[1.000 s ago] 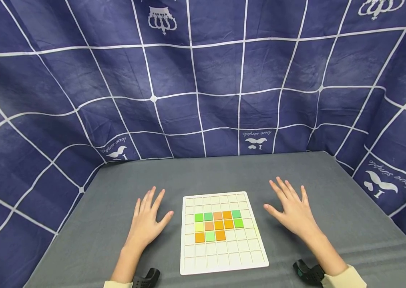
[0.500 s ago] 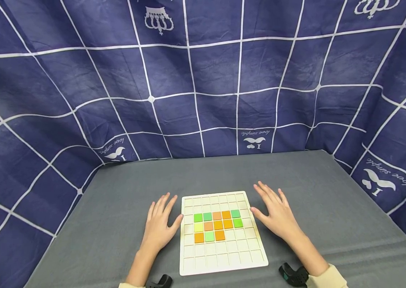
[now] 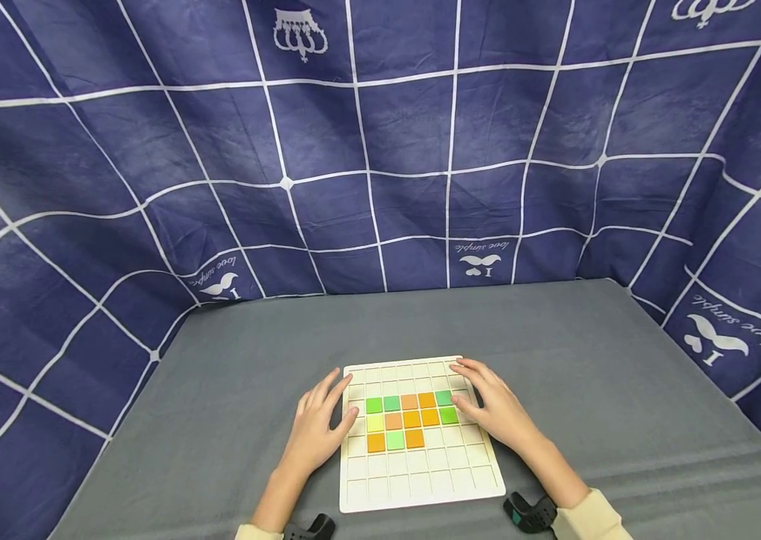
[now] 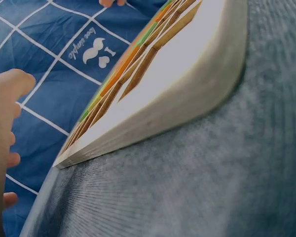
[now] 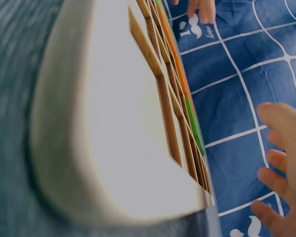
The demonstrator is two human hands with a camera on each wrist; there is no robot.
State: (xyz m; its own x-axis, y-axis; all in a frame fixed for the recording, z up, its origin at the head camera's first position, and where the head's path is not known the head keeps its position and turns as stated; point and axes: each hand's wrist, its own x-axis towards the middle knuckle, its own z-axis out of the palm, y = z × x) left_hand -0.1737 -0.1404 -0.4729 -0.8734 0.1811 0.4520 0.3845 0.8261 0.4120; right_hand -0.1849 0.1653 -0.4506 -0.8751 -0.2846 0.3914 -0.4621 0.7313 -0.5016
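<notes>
A white square board (image 3: 425, 484) with a raised grid lies in front of me, its middle cells filled with flat square tiles in green, orange, salmon and yellow, such as an orange tile (image 3: 377, 442). My left hand (image 3: 313, 431) is at the board's left edge, fingers loosely spread, thumb tip over the rim. Across from it, my right hand (image 3: 497, 409) reaches over the right edge, its thumb near a green tile (image 3: 449, 415). Neither hand holds anything. Both wrist views show the left hand (image 4: 5, 118) and right hand (image 5: 283, 158) beside the board; contact with it cannot be told.
Grey cloth (image 3: 272, 330) covers the table under the board. A blue curtain (image 3: 414, 135) with white grid lines hangs behind and along both sides. Black wrist devices sit on the left wrist (image 3: 313, 527) and the right wrist (image 3: 530, 514).
Both hands have moved inward from either side, from apart from the board to over its left and right edges. Board and tiles stay in the same arrangement.
</notes>
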